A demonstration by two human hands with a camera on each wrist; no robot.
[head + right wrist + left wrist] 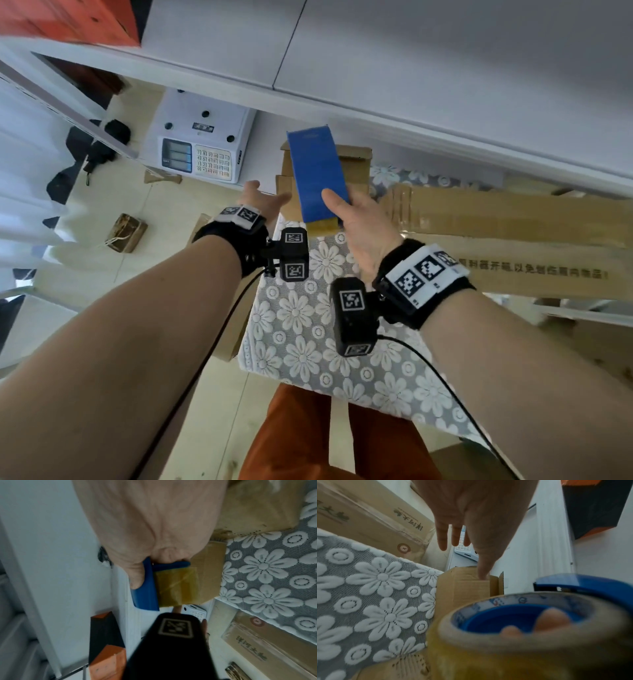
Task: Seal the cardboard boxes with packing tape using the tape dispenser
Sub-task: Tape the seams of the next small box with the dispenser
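My right hand (342,209) grips a blue tape dispenser (317,174), thumb on its flat blue cover, and holds it above a small brown cardboard box (354,159) at the table's far end. The yellowish tape roll (522,642) fills the near part of the left wrist view, with right-hand fingertips (553,618) inside its blue core. In the right wrist view the dispenser (145,588) and roll (178,586) hang over the box (209,568). My left hand (265,200) is open with straight fingers, and one fingertip (482,574) touches the box's flap (464,582).
A table with a grey floral lace cloth (301,342) carries a long flat cardboard box (513,240) at the right. A white electronic scale (202,147) sits on the floor beyond the table's left edge. A white cabinet (411,68) runs across the back.
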